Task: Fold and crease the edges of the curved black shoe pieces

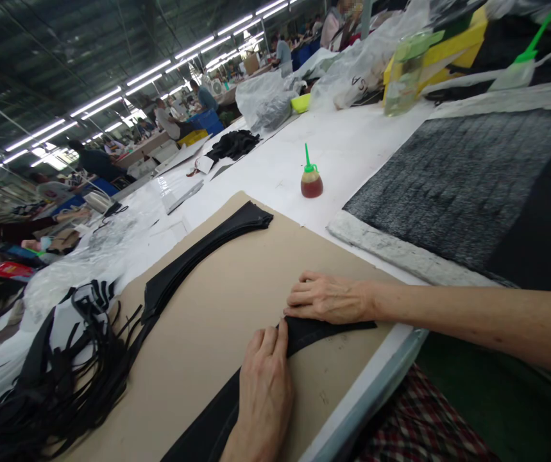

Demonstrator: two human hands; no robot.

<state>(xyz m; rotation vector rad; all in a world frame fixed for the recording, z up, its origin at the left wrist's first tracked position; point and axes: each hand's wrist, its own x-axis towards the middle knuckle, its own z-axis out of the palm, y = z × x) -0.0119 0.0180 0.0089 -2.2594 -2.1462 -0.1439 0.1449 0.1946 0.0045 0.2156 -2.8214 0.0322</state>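
Note:
A curved black strip [304, 333] lies on a tan cardboard sheet [217, 308] near the table's front edge. My left hand [265, 385] rests flat on the strip's lower part, fingers stretched out. My right hand [326, 298] lies flat just above the strip's bend, fingers together and pressing on it. A stack of similar curved black strips [198, 256] sits further up the cardboard. To the left, a tangle of thin black straps [58, 372] spills over the cardboard's edge.
A small bottle of brown liquid with a green nozzle [312, 178] stands on the white table [352, 147]. A dark grey felt mat [462, 186] covers the right. Plastic bags [275, 96], a clear bottle [403, 77] and other workers are farther back.

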